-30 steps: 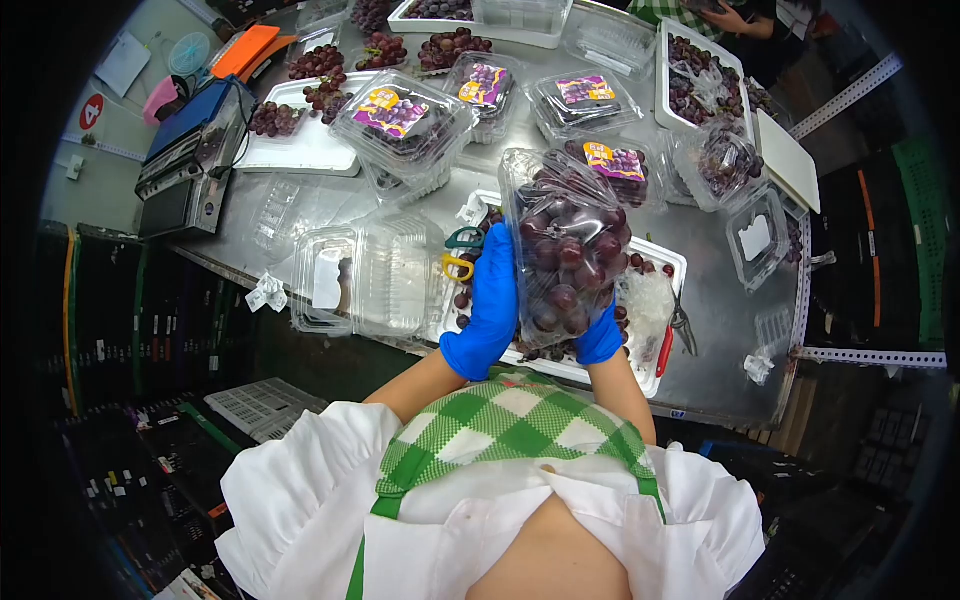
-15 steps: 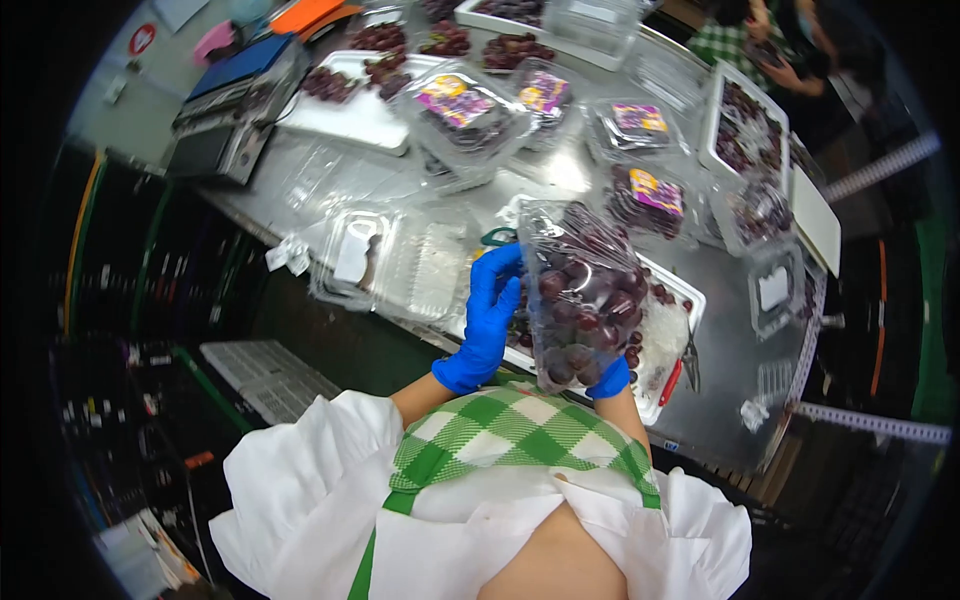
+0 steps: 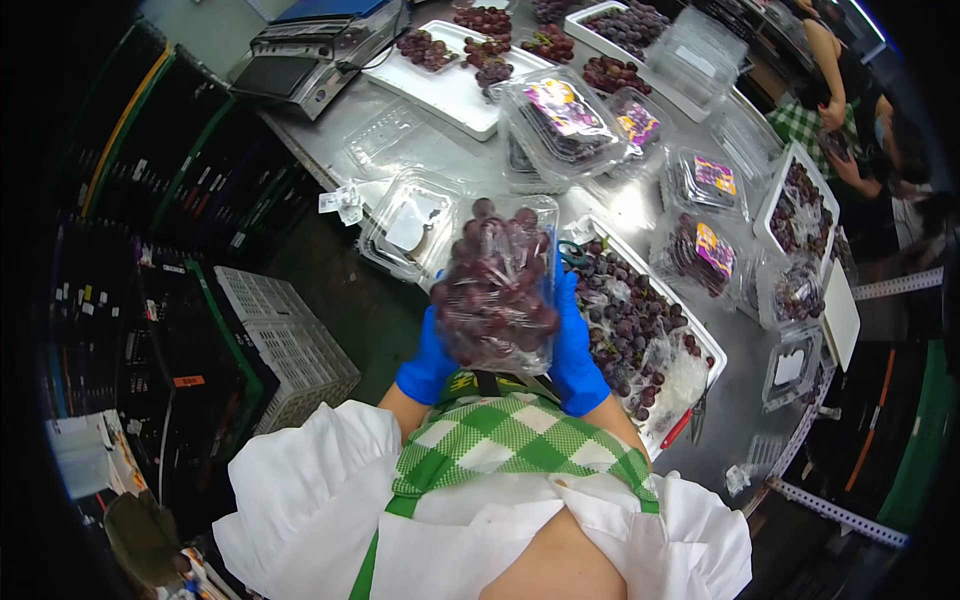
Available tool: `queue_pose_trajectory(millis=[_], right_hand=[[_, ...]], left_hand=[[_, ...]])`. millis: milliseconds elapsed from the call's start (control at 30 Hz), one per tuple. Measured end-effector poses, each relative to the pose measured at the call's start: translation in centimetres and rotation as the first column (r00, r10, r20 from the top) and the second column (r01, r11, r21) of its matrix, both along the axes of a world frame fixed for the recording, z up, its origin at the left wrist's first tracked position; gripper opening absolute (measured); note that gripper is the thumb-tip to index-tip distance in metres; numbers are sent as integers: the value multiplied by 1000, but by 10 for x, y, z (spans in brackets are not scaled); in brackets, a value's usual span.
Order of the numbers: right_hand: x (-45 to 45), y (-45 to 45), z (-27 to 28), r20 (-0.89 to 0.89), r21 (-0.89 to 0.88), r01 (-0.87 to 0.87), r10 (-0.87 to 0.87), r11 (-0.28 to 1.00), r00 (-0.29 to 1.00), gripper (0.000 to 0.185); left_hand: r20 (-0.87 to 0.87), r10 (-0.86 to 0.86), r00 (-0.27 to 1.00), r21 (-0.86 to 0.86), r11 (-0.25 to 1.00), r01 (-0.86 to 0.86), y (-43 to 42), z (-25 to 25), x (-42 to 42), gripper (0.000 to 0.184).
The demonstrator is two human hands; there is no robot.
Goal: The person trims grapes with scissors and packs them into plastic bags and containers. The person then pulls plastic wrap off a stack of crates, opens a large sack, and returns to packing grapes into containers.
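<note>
Frame centre: left hand [image 3: 426,360] and right hand [image 3: 573,352] grasp grape pack [image 3: 497,290] from both sides, fingers partly hidden. Holding step, apparently; moving pack calls for level support.

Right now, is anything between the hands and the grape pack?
Nothing visible but the blue gloves: the left hand holds the grape pack at lower left, the right hand at right. A clear container lies beyond, not between.
</note>
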State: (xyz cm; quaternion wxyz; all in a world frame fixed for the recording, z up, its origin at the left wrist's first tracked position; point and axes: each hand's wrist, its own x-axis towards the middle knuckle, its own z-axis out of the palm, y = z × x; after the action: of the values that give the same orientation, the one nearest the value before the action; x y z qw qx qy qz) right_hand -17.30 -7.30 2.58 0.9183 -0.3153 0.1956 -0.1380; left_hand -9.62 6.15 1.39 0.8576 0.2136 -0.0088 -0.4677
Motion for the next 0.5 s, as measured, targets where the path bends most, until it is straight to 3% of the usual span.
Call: queue_pose_trajectory(millis=[67, 100, 133, 167, 200, 233, 300, 367, 400, 500], right_hand=[[16, 13, 39, -60, -197, -47, 36, 979, 998, 48], [22, 9, 43, -134, -302, -176, 141, 937, 981, 48], [25, -2, 45, -218, -392, -304, 233, 869, 948, 47], [29, -16, 46, -310, -466, -428, 310, 774, 899, 47], [37, -31, 20, -178, -558, -362, 318, 747, 931, 47], [50, -38, 33, -322, -386, -391, 276, 835, 906, 50], [70, -40, 67, -338, -527, -429, 282, 734, 898, 50], [89, -43, 80, -458, -377, -678, 510, 631, 729, 48], [98, -45, 81, -501, -287, -781, 608, 554, 616, 47], [119, -55, 51, -582, -232, -822, 604, 520, 545, 45]], left_hand=[[-20, 77, 997, 30, 997, -76, 16, -10, 15, 59], [-32, 113, 993, 45, 993, -112, 23, -13, 23, 62], [-19, 23, 1000, -50, 998, -24, 31, 3, 31, 61], [-15, -12, 1000, 5, 1000, 12, 35, 13, 39, 57], [-16, -47, 999, 60, 997, 48, 40, 19, 46, 53], [-24, -86, 996, 116, 989, 88, 44, 21, 51, 50], [-47, -137, 989, 173, 974, 143, 50, 9, 56, 46], [29, -151, 988, 205, 968, 142, 56, -16, 55, 46], [-157, -201, 967, 189, 955, 229, 50, -1, 58, 52], [-245, -231, 942, 91, 961, 259, 39, 23, 65, 52]])
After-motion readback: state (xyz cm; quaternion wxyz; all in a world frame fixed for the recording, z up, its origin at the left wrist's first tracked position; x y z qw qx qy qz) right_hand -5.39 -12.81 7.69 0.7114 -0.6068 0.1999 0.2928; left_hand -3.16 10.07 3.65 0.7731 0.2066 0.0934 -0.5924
